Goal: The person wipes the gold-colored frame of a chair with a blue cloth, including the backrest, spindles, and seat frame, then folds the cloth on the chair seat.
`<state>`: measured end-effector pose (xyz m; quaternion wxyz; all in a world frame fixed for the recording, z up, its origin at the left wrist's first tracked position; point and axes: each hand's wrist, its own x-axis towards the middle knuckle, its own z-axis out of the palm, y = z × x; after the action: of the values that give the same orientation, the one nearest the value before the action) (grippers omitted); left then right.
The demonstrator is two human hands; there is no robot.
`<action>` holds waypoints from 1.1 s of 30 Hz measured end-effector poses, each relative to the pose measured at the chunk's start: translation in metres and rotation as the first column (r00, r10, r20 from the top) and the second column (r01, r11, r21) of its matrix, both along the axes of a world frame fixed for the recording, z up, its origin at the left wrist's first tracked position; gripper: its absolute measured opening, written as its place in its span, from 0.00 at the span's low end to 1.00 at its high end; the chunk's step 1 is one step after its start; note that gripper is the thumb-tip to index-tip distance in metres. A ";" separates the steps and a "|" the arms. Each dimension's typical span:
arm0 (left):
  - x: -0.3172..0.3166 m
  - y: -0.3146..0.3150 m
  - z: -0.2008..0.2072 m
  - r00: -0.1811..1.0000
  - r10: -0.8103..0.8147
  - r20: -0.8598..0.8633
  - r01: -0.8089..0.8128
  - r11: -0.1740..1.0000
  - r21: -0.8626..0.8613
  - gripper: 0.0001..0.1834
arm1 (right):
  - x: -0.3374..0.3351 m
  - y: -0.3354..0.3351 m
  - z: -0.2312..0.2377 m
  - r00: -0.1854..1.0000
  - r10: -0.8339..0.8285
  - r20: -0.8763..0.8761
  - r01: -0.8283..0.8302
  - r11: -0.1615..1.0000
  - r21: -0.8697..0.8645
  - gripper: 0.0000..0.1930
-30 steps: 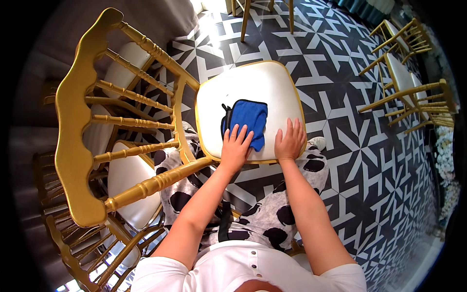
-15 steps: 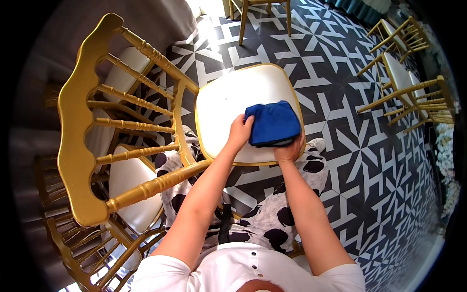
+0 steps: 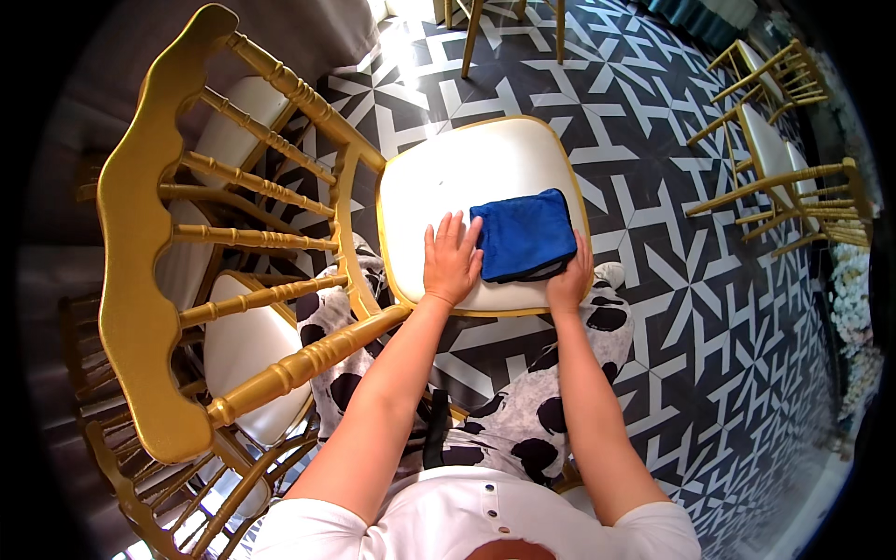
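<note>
A folded blue cloth (image 3: 525, 233) with a dark edge along its near side lies on the white padded seat of a gold chair (image 3: 425, 177). Against the cloth's left edge, my left hand (image 3: 452, 261) rests palm down, fingers spread, fingertips touching or nearly touching it. My right hand (image 3: 570, 278) is at the near right corner, its fingers extended along the right edge; part of the thumb side is hidden by the cloth. Rising at the left of the seat is the chair's gold spindle back (image 3: 140, 280).
More gold chairs with white seats (image 3: 252, 359) crowd behind the chair back at the left. Others (image 3: 770, 154) stand at the far right beside white flowers (image 3: 851, 299). Patterned black and white tiles (image 3: 691, 308) cover the floor. A grey curtain (image 3: 317, 42) hangs at the far left.
My left hand has let go of the cloth's left corner and now lies flat with fingers spread. My right hand has shifted slightly right along the edge. The cloth lies flatter.
</note>
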<state>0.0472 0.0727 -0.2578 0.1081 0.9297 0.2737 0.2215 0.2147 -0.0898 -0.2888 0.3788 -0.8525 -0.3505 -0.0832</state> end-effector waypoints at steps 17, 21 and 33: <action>-0.002 0.002 -0.014 0.988 0.050 0.146 -0.037 0.995 -0.092 0.35 | -0.065 0.095 0.076 0.966 -0.206 -0.156 0.071 0.792 -0.606 0.52; -0.003 0.000 -0.012 0.990 0.059 0.127 -0.046 0.994 -0.101 0.38 | -0.069 0.083 0.050 0.999 -0.044 0.007 0.041 0.847 -0.530 0.46; 0.000 0.000 -0.013 0.991 0.075 0.114 -0.067 0.995 -0.073 0.23 | -0.024 0.049 0.030 0.981 -0.133 0.140 0.169 0.942 -0.290 0.22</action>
<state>0.0475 0.0727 -0.2706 0.1479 0.9006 0.3074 0.2694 0.1910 -0.0409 -0.2583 0.2157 -0.9180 -0.3146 -0.1081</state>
